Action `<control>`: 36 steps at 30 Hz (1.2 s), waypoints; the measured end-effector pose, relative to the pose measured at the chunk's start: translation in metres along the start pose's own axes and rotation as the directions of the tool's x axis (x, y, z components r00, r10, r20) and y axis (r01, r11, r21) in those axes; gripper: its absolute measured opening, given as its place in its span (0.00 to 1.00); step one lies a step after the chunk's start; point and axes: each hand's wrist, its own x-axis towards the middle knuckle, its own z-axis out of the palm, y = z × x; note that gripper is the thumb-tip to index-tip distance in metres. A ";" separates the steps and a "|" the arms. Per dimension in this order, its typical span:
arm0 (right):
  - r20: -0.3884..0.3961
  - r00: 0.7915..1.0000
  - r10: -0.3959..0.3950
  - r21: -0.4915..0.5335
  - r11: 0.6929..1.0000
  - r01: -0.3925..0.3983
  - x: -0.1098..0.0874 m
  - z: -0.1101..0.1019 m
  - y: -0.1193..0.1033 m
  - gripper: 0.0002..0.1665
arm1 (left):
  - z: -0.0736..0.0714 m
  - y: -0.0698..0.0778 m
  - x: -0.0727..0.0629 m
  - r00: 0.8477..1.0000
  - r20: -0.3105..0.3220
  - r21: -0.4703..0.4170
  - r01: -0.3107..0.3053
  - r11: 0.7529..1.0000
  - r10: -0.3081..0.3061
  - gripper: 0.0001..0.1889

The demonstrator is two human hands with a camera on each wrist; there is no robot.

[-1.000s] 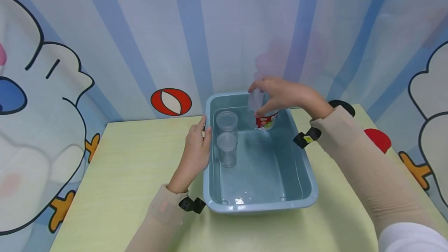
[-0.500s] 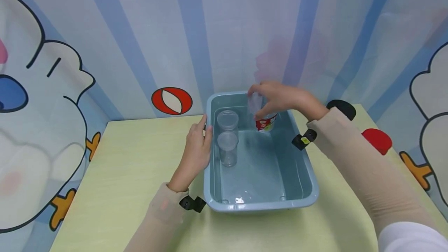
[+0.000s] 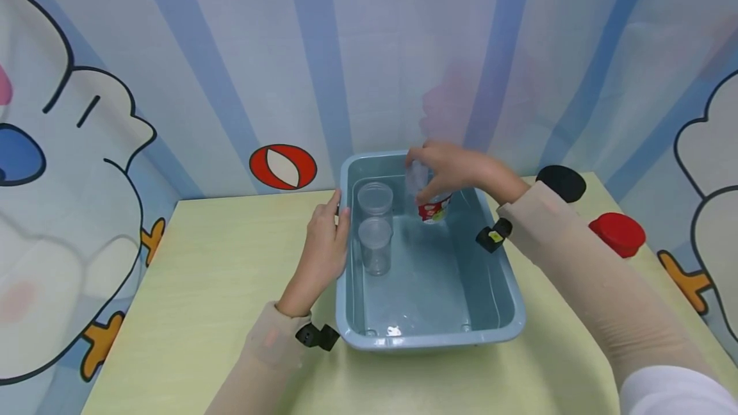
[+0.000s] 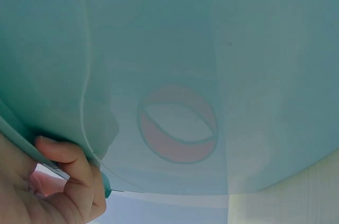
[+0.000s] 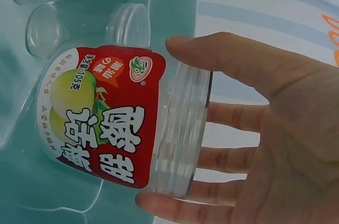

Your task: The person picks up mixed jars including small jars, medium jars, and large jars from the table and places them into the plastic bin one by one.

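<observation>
A clear plastic jar with a red label [image 5: 114, 123] hangs over the inside of the light blue basin [image 3: 429, 341], near its back. My right hand [image 3: 452, 171] grips it around the lid end, with the thumb on one side and the fingers on the other. My left hand [image 3: 325, 242] holds the basin's left rim. In the left wrist view its thumb [image 4: 61, 151] hooks over the edge, with the fingers curled below. Two other clear lidded jars, a nearer jar [image 3: 375, 252] and a farther jar [image 3: 375, 197], stand along the basin's left side.
The basin stands on a pale yellow table [image 3: 248, 261]. A red cap-like object [image 3: 618, 234] and a round black object [image 3: 561, 183] lie right of it, by the right sleeve. A blue striped cartoon backdrop [image 3: 392, 69] rises behind the table.
My right hand has moved down and slightly left, lowering the red-labelled jar further into the basin. My left hand stays at the rim.
</observation>
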 end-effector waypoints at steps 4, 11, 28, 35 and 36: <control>0.012 1.000 0.004 0.007 1.000 -0.004 0.003 0.004 0.001 0.38 | 0.001 -0.001 0.000 1.000 -0.003 -0.007 -0.006 1.000 0.006 0.27; 0.033 0.999 0.016 -0.011 1.000 -0.016 0.008 0.009 0.001 0.38 | 0.001 -0.002 0.000 1.000 -0.003 -0.010 0.002 1.000 -0.002 0.27; 0.055 0.997 0.057 -0.060 0.997 -0.053 0.017 0.020 0.002 0.38 | 0.001 -0.001 0.000 1.000 -0.007 -0.010 -0.004 1.000 0.004 0.27; 0.055 0.997 0.059 -0.085 0.995 -0.054 0.020 0.025 0.005 0.39 | 0.002 -0.001 0.000 1.000 -0.009 -0.013 -0.010 1.000 0.010 0.27; 0.056 0.997 0.062 -0.086 0.995 -0.057 0.021 0.026 0.005 0.39 | 0.002 -0.001 0.000 1.000 -0.009 -0.014 -0.011 1.000 0.011 0.27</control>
